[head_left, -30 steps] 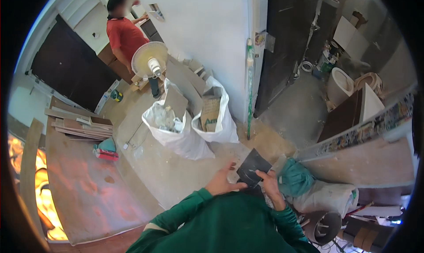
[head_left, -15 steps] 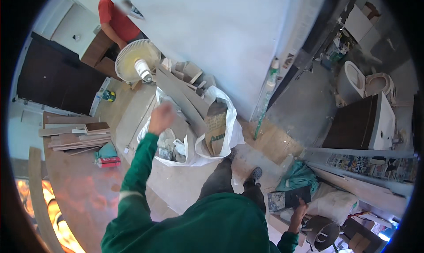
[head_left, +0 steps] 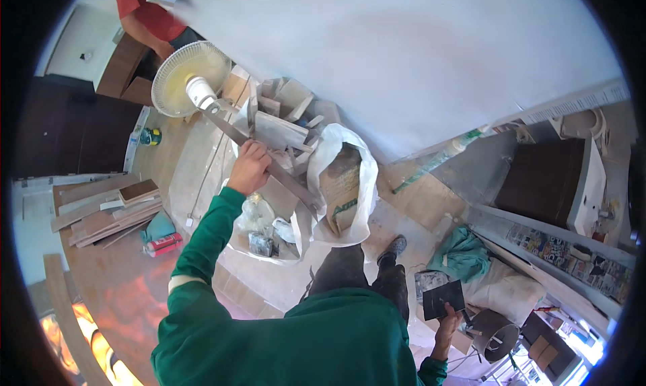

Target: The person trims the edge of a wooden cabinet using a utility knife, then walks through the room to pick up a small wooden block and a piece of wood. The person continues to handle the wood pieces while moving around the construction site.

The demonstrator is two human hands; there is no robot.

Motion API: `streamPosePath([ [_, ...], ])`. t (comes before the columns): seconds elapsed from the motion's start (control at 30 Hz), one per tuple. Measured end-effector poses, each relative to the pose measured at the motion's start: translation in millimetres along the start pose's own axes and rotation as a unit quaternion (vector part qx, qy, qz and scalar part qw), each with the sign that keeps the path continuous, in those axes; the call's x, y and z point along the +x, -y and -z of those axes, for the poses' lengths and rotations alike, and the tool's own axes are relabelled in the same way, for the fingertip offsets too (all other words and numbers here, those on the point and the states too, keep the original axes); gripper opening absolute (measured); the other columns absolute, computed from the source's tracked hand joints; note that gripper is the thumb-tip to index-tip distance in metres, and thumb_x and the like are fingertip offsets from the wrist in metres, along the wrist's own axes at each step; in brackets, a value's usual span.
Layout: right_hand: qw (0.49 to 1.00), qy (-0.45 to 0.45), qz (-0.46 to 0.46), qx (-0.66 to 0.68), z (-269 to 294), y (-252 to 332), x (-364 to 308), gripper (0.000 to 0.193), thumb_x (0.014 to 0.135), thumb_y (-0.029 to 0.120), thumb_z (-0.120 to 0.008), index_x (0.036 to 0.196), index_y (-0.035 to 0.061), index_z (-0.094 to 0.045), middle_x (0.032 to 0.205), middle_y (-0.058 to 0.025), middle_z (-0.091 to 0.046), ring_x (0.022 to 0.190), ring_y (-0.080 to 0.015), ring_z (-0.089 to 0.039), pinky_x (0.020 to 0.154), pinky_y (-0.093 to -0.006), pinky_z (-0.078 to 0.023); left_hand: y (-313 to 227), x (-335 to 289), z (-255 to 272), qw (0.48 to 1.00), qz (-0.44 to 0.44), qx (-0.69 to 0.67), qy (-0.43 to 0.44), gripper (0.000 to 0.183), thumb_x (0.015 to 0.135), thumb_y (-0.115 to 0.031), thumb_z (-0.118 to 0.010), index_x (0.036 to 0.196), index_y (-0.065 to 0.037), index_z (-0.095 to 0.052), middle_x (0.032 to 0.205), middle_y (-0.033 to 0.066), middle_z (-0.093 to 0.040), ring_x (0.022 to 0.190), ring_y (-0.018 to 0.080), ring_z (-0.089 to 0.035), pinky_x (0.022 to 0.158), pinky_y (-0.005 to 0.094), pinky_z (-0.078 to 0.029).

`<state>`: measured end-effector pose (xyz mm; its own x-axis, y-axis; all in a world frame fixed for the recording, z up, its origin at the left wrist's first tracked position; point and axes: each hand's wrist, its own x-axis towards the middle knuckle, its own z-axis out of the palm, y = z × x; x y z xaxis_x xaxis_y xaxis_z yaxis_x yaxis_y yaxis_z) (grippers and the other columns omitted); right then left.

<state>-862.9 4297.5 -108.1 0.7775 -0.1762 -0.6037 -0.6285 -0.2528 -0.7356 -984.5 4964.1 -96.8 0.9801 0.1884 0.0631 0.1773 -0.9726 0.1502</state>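
Observation:
My left hand (head_left: pixel 250 166) is closed on the edge of a long narrow board (head_left: pixel 291 183), seen nearly edge-on. The board slants across two white sacks of debris. In the left sack (head_left: pixel 286 256) lie crumpled clear plastic (head_left: pixel 257 213) and a dark lump (head_left: pixel 261 243). A crushed brown paper bag (head_left: pixel 343 177) fills the right sack (head_left: pixel 369 207). Low on the right, my right hand (head_left: pixel 447 327) grips a thin, dark square plate (head_left: pixel 443 298), held out beside my leg; its exact kind is unclear.
Board offcuts (head_left: pixel 289 102) lean against the white wall beyond the sacks. A fan (head_left: pixel 192 80) stands near a person in red (head_left: pixel 151 19). Stacked planks (head_left: pixel 118 214) and a red packet (head_left: pixel 163 244) lie left. Right are green cloth (head_left: pixel 463 255), a bucket (head_left: pixel 494 335) and a green-and-white pole (head_left: pixel 437 158).
My left hand has closed on the board, which has turned from its broad face to its edge. The dark plate in my right hand has tilted. The view has swung round.

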Motion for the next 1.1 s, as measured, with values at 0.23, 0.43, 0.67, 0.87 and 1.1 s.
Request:
streamPosePath([
  [0.23, 0.992, 0.082, 0.051, -0.078, -22, -4, 56, 0.024, 0.082, 0.009, -0.063, 0.103, -0.0029, -0.065, 0.096, -0.0089, -0.065, 0.086, -0.0182, -0.061, 0.074, -0.0331, -0.052, -5, -43, 17, 0.996, 0.039, -0.078, 0.000, 0.030, 0.055, -0.009, -0.073, 0.083, -0.007, -0.060, 0.096, 0.0087, -0.059, 0.108, 0.0293, -0.054, 0.103, 0.0481, -0.036],
  [0.43, 0.994, 0.075, -0.003, -0.082, -49, 53, 33, 0.023, 0.083, 0.008, -0.062, 0.103, -0.0016, -0.066, 0.097, -0.0054, -0.066, 0.087, -0.0164, -0.060, 0.081, -0.0290, -0.046, -11, -16, 62, 0.940, 0.199, -0.184, 0.205, 0.044, 0.066, -0.027, -0.074, 0.101, -0.004, -0.063, 0.111, 0.0137, -0.062, 0.103, 0.0359, -0.059, 0.093, 0.0430, -0.046],
  [0.67, 0.993, 0.079, 0.023, -0.088, -38, 24, 46, 0.022, 0.082, 0.012, -0.064, 0.100, 0.0000, -0.067, 0.094, -0.0047, -0.066, 0.084, -0.0152, -0.061, 0.077, -0.0288, -0.047, 32, 71, 10, 0.976, 0.099, 0.057, 0.187, 0.082, 0.069, -0.025, -0.078, 0.138, -0.002, -0.039, 0.134, 0.0241, -0.049, 0.104, 0.0398, -0.061, 0.089, 0.0448, -0.050],
  [0.87, 0.994, 0.040, 0.009, -0.099, -20, 10, 30, 0.016, 0.082, 0.016, -0.065, 0.088, 0.0012, -0.067, 0.082, -0.0034, -0.064, 0.074, -0.0152, -0.060, 0.064, -0.0307, -0.049, 54, 75, -13, 0.951, 0.141, -0.007, 0.274, 0.083, 0.064, -0.016, -0.079, 0.136, 0.000, -0.040, 0.132, 0.0198, -0.048, 0.111, 0.0402, -0.058, 0.094, 0.0463, -0.048],
  [1.1, 0.991, -0.031, 0.002, -0.129, -20, -18, 21, 0.024, 0.080, 0.022, -0.066, 0.078, -0.0027, -0.066, 0.072, -0.0034, -0.059, 0.066, -0.0150, -0.049, 0.060, -0.0329, -0.040, 47, 49, 0, 0.951, 0.152, -0.119, 0.244, 0.072, 0.070, -0.013, -0.074, 0.133, 0.001, -0.043, 0.137, 0.0245, -0.042, 0.121, 0.0433, -0.049, 0.101, 0.0434, -0.043],
])
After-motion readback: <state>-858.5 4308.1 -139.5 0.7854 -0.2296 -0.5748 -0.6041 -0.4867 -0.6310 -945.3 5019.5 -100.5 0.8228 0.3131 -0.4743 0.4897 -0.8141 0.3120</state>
